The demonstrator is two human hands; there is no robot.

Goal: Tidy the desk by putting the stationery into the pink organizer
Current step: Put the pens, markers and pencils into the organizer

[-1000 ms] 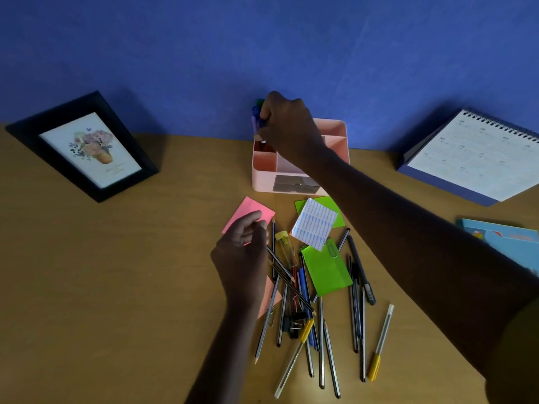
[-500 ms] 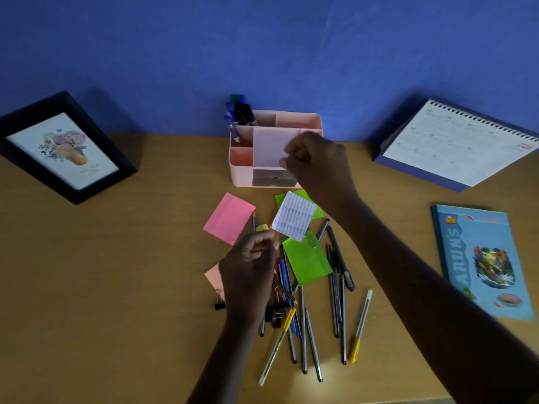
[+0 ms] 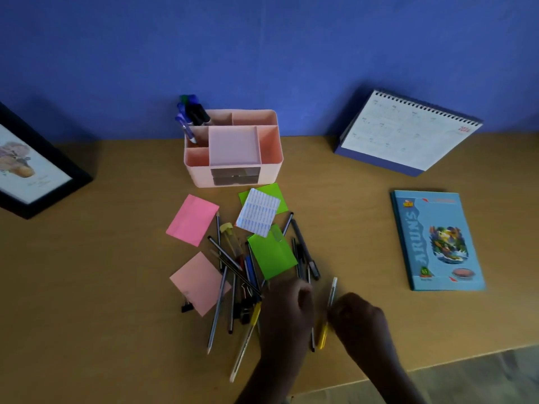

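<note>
Pens [image 3: 217, 310] scattered; right hand [image 3: 357, 319] seemingly pinches yellow-capped pen [image 3: 322, 336], left hand [image 3: 287, 313] grip unclear.

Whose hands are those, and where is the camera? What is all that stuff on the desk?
There is no machine here. The hands belong to a person, and the camera sits on that person's head, looking down, so you see what they see. The left hand and the right hand reach into a heap of pens on the wooden desk. With them lie a pink sticky note and a green sticky note. The job is to put these into the pink organizer, where some markers already stand. The right hand is at a yellow-ended pen, but the picture is too blurry to tell whether either hand has a firm grip yet. A picture frame, a calendar and a blue book sit at the sides.
</note>
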